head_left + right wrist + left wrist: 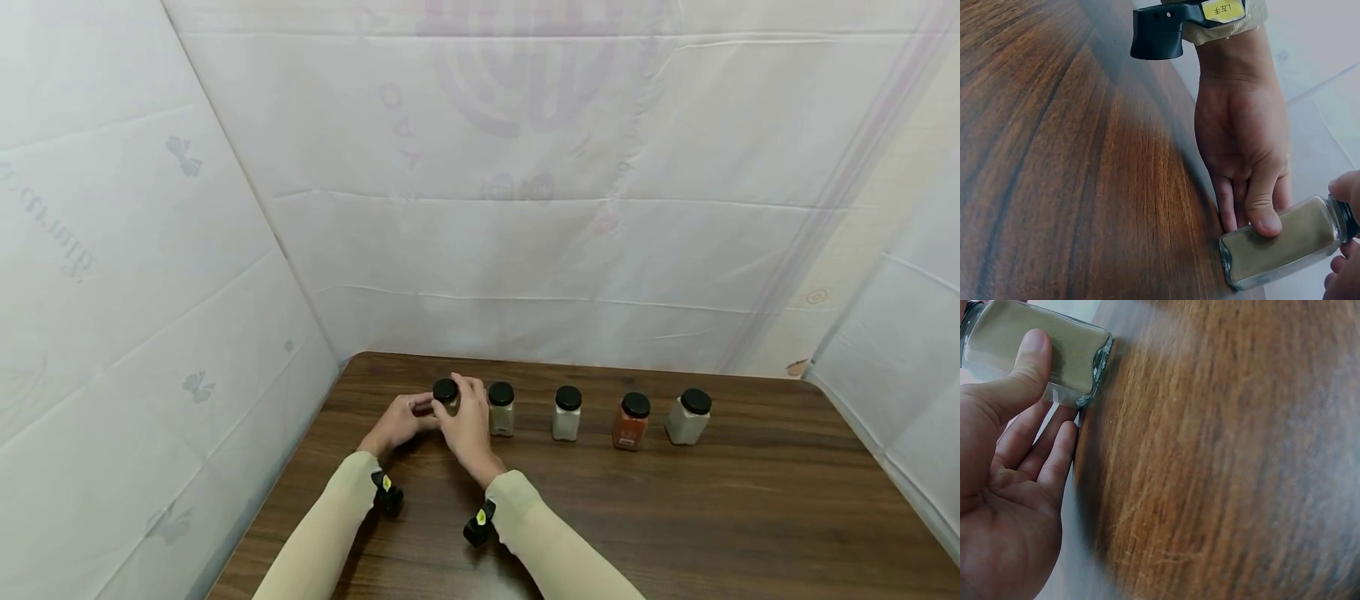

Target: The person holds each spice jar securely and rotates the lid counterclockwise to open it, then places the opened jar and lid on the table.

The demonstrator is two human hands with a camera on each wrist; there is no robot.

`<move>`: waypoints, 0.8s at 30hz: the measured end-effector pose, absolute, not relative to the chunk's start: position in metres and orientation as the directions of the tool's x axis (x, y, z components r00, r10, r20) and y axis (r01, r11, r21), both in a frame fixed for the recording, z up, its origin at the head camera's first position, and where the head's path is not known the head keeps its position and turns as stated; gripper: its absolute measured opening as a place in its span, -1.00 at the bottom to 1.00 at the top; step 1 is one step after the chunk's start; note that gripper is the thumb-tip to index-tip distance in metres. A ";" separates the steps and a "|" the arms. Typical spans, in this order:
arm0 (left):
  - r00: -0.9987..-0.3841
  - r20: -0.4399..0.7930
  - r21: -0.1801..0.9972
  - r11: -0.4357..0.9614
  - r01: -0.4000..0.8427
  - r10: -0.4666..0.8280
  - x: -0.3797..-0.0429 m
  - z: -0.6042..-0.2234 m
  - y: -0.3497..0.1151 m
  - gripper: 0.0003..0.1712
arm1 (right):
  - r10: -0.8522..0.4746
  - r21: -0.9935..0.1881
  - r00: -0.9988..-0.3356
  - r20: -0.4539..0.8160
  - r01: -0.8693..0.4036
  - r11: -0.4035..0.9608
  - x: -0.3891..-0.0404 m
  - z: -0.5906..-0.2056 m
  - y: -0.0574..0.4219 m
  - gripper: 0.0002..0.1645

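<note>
While gripping with a half-closed left hand (397, 423) the jar (1291, 245) at the table's (697, 525) back left, and pinching its lid (446, 389) with a curled right hand (467, 427), best keep it upright and steady, without nudging the other jars (566, 423) farther right along the table's back.

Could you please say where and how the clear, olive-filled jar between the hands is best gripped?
The jar is probably best gripped round its flat-sided body from the left, as the left hand does, since the right hand is at its round black lid.
</note>
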State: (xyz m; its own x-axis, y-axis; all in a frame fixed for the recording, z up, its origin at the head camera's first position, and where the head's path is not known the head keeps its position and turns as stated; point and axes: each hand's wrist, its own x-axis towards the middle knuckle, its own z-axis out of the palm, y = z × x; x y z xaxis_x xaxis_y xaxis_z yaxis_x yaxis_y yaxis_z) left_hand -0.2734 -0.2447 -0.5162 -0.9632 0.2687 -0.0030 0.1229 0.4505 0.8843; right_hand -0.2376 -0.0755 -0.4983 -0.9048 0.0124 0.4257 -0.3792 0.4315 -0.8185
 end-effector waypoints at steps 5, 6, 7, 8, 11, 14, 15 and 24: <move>-0.969 -0.025 0.877 0.471 0.096 0.244 -0.273 -0.516 -0.243 -0.36 | 0.025 -0.824 -0.907 0.420 -0.370 0.428 -0.239 -0.500 -0.075 -0.38; -0.970 -0.026 0.876 0.474 0.095 0.242 -0.273 -0.516 -0.243 -0.36 | 0.025 -0.823 -0.906 0.423 -0.372 0.430 -0.239 -0.500 -0.075 -0.39; -0.970 -0.027 0.876 0.473 0.094 0.243 -0.273 -0.516 -0.243 -0.35 | 0.027 -0.820 -0.903 0.428 -0.376 0.431 -0.240 -0.500 -0.075 -0.41; -0.970 -0.028 0.876 0.473 0.093 0.242 -0.273 -0.516 -0.243 -0.35 | 0.028 -0.818 -0.901 0.432 -0.379 0.434 -0.240 -0.500 -0.075 -0.42; -0.970 -0.028 0.879 0.468 0.090 0.240 -0.274 -0.517 -0.244 -0.37 | 0.022 -0.805 -0.897 0.442 -0.386 0.451 -0.241 -0.501 -0.075 -0.43; -0.969 -0.021 0.879 0.466 0.100 0.247 -0.274 -0.517 -0.245 -0.39 | 0.015 -0.802 -0.895 0.445 -0.391 0.451 -0.241 -0.502 -0.076 -0.44; -0.968 -0.016 0.879 0.465 0.106 0.250 -0.274 -0.517 -0.245 -0.40 | 0.012 -0.802 -0.895 0.446 -0.394 0.450 -0.241 -0.502 -0.077 -0.44; -0.970 -0.022 0.875 0.473 0.097 0.241 -0.272 -0.515 -0.244 -0.40 | 0.001 -0.820 -0.906 0.424 -0.384 0.424 -0.240 -0.503 -0.076 -0.36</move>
State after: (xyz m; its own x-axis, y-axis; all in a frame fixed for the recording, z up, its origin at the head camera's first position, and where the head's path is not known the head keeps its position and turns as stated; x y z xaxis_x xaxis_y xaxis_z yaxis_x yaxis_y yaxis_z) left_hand -0.2724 -0.2438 -0.5153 -0.9703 0.2407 -0.0223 0.0974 0.4734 0.8754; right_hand -0.2402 -0.0758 -0.5026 -0.9055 0.0007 0.4243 -0.3840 0.4240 -0.8202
